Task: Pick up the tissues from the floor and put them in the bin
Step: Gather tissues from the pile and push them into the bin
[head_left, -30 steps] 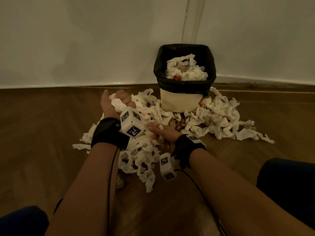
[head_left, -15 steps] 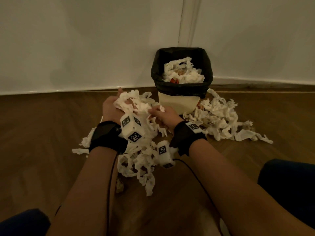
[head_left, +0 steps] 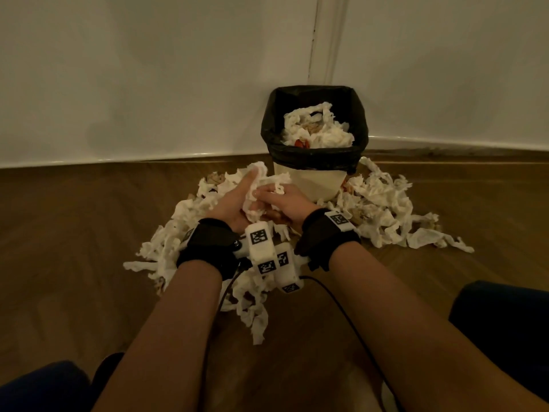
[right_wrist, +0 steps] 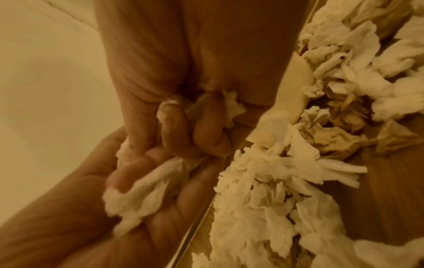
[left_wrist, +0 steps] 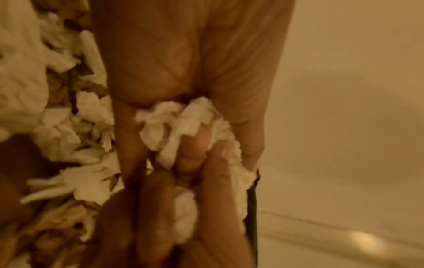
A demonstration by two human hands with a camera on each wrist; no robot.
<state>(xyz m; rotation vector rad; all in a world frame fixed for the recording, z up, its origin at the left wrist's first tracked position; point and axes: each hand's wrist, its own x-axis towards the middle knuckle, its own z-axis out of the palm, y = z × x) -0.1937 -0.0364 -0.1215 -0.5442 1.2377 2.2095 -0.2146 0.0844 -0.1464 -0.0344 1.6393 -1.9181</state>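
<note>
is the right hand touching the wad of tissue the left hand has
Touching. In the left wrist view the right hand has fingers pressed into the tissue wad lying in the left hand; the head view shows both hands closed round it.

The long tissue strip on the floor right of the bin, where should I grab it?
Probably grab the long tissue strip at its thicker crumpled end nearest the bin, coming from above. It lies flat on the floor, so pinch downward.

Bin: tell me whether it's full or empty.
Nearly full. In the head view the bin stands upright, and white tissues are heaped close to its black-lined rim; what lies beneath them is hidden.
</note>
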